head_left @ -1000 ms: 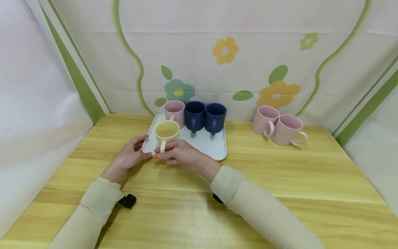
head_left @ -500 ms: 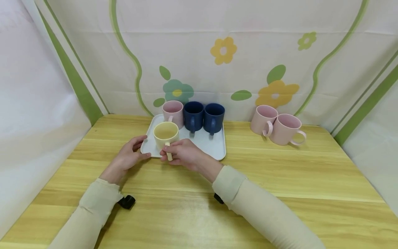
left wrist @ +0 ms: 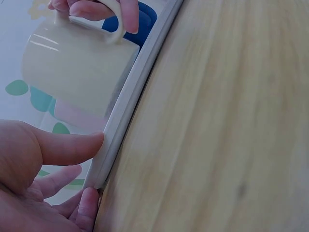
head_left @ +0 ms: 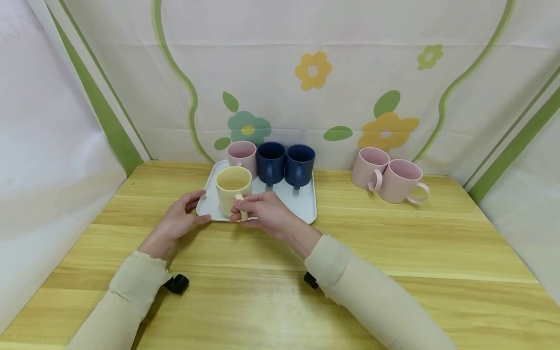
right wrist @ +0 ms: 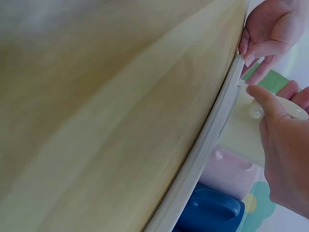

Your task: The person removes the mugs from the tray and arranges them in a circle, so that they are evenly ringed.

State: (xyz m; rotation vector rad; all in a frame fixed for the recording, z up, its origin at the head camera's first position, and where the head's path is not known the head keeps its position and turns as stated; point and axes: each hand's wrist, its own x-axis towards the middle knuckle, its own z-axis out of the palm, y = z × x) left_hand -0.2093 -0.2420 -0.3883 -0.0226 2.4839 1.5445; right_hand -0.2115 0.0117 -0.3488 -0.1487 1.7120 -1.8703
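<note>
My right hand pinches the handle of a cream-yellow mug, thumb on top and fingers curled below. The mug is upright over the front left of a white tray, its handle turned right. In the left wrist view the mug's base is close over the tray. My left hand holds the tray's front left corner, its thumb on the front rim and fingers around the side. Behind the yellow mug on the tray stand a pink mug and two navy mugs, handles toward me.
Two more pink mugs stand side by side on the wooden table, right of the tray. A white curtain with printed flowers hangs along the table's back edge. Black wrist straps show beneath both sleeves.
My right fingers have closed on the yellow mug's handle and swung it to the right. The mug has then risen a little. My left hand keeps its place at the tray corner.
</note>
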